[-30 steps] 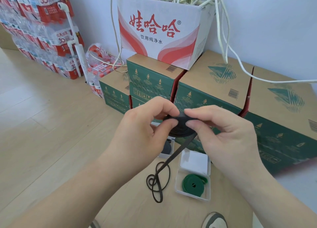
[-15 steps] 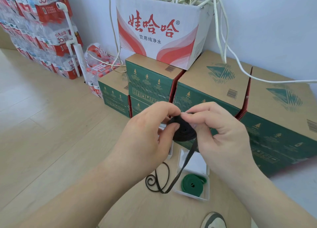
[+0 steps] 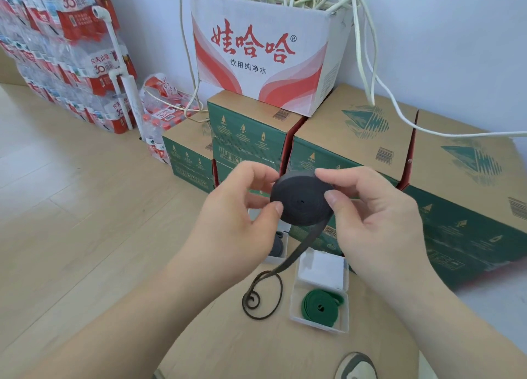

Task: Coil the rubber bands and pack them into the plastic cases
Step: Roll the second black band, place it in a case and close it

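A black rubber band (image 3: 299, 200) is wound into a flat roll, its round face turned toward me. My left hand (image 3: 236, 219) pinches the roll's left edge and my right hand (image 3: 368, 210) pinches its right edge. A loose black tail hangs from the roll and ends in a curl (image 3: 261, 298) on the brown surface below. An open clear plastic case (image 3: 319, 318) lies under my right hand with a coiled green band (image 3: 320, 304) inside. A second case (image 3: 281, 247), mostly hidden by my left hand, holds something dark.
Green-and-brown cartons (image 3: 356, 139) line the wall behind my hands, with a red-and-white box (image 3: 256, 56) full of white cables on top. Shrink-wrapped water bottle packs (image 3: 65, 53) stack at the left. A shoe tip (image 3: 356, 366) shows at the bottom edge.
The roll has turned from edge-on to face me and has grown. The hanging tail is shorter, and its curled end has been drawn closer under my hands.
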Motion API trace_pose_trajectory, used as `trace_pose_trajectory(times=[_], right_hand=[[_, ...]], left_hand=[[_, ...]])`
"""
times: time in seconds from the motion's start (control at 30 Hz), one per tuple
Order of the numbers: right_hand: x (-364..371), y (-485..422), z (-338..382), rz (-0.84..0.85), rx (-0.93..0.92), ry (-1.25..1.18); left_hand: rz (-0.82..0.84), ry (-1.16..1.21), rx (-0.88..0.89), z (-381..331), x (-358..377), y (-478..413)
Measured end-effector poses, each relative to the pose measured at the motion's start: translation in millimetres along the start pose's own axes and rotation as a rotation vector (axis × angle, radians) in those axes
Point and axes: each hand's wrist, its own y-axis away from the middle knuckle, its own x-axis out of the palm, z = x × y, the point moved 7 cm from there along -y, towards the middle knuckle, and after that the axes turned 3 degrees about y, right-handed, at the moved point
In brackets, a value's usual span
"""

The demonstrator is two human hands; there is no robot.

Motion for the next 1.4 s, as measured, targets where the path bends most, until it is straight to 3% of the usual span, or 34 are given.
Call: trace_pose_trajectory(times=[0.07, 0.23, 0.4, 0.53, 0.63, 0.73, 0.87, 0.93, 1.03, 1.2, 1.3, 1.4], right_hand=[[2.1, 1.3, 4.4, 0.012, -0.116, 0.081], [9.0, 4.5, 10.6, 0.042, -0.236, 0.130], [-0.3, 1.4, 0.0, -0.035, 0.050, -0.095], [0.3, 0.3, -5.2, -0.045, 0.161, -0.242], [-0.7, 0.1, -2.7, -0.048, 0.141, -0.203], [-1.1, 0.8, -8.8, -0.049, 0.135, -0.137], [3.7, 1.4, -0.7, 0.003, -0.059, -0.032], [8.2, 4.0, 7.0, 0.035, -0.201, 0.042], [11.8, 5.5, 8.6, 0.037, -0.263, 0.097], [12.0, 7.5, 8.1, 0.020, -0.143, 0.017], [7.8, 5.2, -1.1, -0.015, 0.034, -0.128], [8.2, 4.8, -5.4, 0.000, 0.087, -0.160]], left_hand=[[-0.004, -0.214, 0.166, -11.4, 1.7, 2.6], [0.044, -0.260, 0.326, -22.1, 6.8, 7.8], [-0.059, 0.020, 0.169, -13.5, -6.0, 0.2], [-0.112, 0.221, 0.093, -7.5, -10.6, -2.4], [-0.109, 0.241, 0.063, -5.2, -8.1, -2.4], [-0.073, 0.097, 0.062, -5.5, -6.3, -1.9], [-0.052, -0.117, 0.241, -22.3, -4.5, 3.3], [-0.023, -0.150, 0.325, -28.0, -0.4, 6.2], [0.008, -0.176, 0.371, -28.5, 1.4, 6.0], [0.018, -0.202, 0.392, -30.9, 0.8, 6.5], [-0.082, -0.102, 0.292, -26.7, -9.2, 2.9], [-0.094, -0.030, 0.180, -19.5, -13.8, -0.4]])
